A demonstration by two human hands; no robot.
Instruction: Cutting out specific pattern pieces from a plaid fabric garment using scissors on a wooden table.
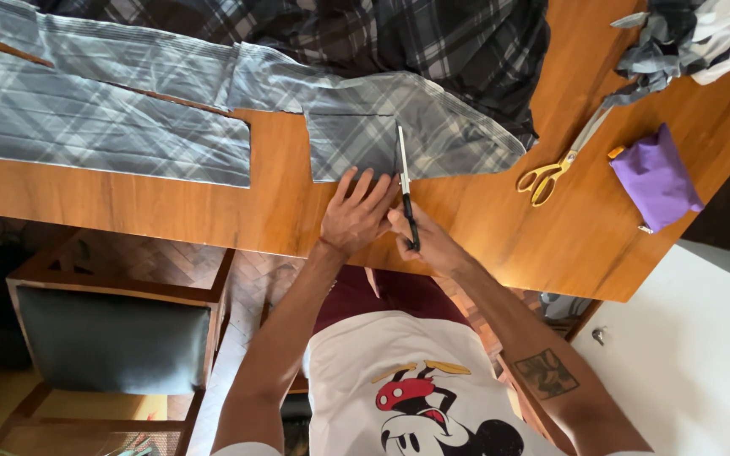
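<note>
At centre frame the left hand [355, 215] lies flat, fingers spread, pinning the grey plaid fabric piece [399, 135] on the wooden table [500, 228], while the right hand [422, 238], closed around black-handled scissors [405, 181], appears mid-cut and needs a steady line, yellow-handled shears [561, 160] lying beyond.

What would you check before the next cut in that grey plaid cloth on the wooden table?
1. Left hand pressed flat on the grey plaid cloth: ok.
2. Its fingers clear of the slim black-handled cutting tool: not ok, right beside it.
3. Right hand gripping the tool's handle: ok.
4. Cloth flat on the wooden table: ok.
5. Cut line marked: cannot tell.
6. Yellow-handled scissors lying apart: ok.
</note>
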